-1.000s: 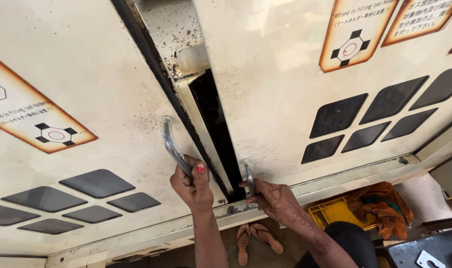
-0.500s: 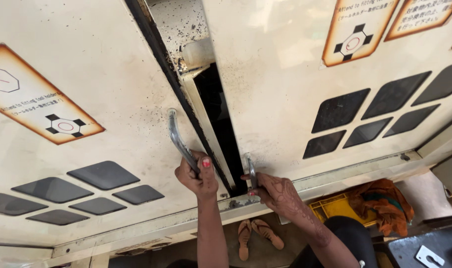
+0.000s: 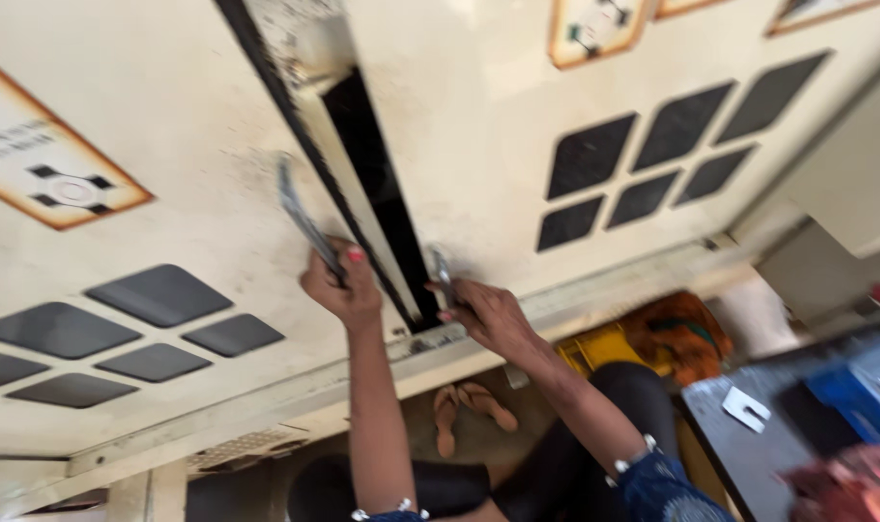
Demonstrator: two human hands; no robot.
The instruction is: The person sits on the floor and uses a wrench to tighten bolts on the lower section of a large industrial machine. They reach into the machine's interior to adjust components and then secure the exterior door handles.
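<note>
Entry: left hand (image 3: 341,288) clenched on the grey bar handle (image 3: 304,217), right hand (image 3: 488,314) gripping the small handle (image 3: 442,273) across the dark gap (image 3: 372,184) (now wider than a second ago), sandals (image 3: 469,411) below both hands.

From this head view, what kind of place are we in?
Probably a workshop or assembly floor. A large cream metal panel with dark vent squares and warning stickers fills the view, the left hand and right hand grip its metal handles, and a yellow crate sits below.
</note>
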